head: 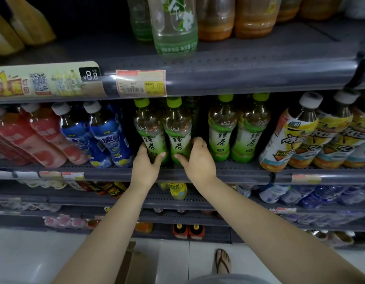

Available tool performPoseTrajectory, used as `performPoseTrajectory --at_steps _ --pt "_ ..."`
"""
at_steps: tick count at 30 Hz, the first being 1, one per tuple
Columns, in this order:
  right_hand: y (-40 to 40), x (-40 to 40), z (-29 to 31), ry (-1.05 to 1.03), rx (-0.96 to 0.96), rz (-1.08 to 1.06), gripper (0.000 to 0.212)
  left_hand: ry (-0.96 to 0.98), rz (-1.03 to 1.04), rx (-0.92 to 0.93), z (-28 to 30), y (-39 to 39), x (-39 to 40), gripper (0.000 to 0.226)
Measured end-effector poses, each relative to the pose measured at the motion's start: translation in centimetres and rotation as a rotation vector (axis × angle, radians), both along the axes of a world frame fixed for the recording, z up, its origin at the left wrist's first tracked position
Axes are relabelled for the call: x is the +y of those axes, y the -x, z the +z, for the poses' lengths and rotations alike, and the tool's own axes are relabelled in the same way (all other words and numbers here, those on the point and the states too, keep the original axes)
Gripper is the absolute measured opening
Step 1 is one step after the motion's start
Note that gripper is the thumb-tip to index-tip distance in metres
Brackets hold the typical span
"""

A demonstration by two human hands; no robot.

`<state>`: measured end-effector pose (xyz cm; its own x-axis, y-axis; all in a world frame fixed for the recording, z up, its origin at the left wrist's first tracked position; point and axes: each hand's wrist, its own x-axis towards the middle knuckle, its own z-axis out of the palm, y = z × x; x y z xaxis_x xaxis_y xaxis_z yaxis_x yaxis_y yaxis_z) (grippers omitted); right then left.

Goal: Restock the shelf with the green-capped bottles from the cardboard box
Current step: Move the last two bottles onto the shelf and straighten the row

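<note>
Two green-capped tea bottles stand upright side by side at the front of the grey shelf. My left hand grips the base of the left bottle. My right hand wraps the base of the right bottle. Two more green-capped bottles stand to the right, with a dark gap between them and the held pair. A flap of the cardboard box shows on the floor below, between my arms.
Blue-labelled bottles and red ones lean on the shelf to the left; yellow-labelled white-capped bottles stand to the right. The upper shelf edge with a price tag hangs just above the caps. Lower shelves hold more drinks.
</note>
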<state>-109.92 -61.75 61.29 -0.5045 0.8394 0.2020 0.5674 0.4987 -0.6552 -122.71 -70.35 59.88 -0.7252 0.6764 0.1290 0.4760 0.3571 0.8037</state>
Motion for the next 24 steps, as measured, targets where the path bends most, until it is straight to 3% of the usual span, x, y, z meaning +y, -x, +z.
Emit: performPoseTrajectory --at_steps 5,8,12,17,20,24 --pt "-4.2 -0.6 -0.2 0.069 0.186 0.089 0.067 -0.109 0.104 0.070 0.2 -2.6 -1.5 0.064" --pt "-7.7 -0.6 -0.5 0.033 0.300 0.043 0.054 -0.268 0.194 0.221 0.1 -5.3 -2.2 0.043" --pt "-10.5 0.8 -0.3 0.012 0.372 -0.126 0.045 -0.358 -0.008 0.131 0.5 -8.7 -0.3 0.032" --pt "-11.8 2.4 0.2 -0.041 0.337 -0.273 0.057 -0.317 -0.229 0.015 0.4 -11.3 3.6 0.051" --pt "-11.8 2.7 0.0 -0.063 0.182 -0.275 0.072 -0.263 -0.260 -0.029 0.5 -12.0 5.9 0.066" --pt "-11.1 3.5 0.4 0.014 0.185 -0.237 0.075 -0.219 -0.272 -0.046 0.9 -11.9 8.5 0.071"
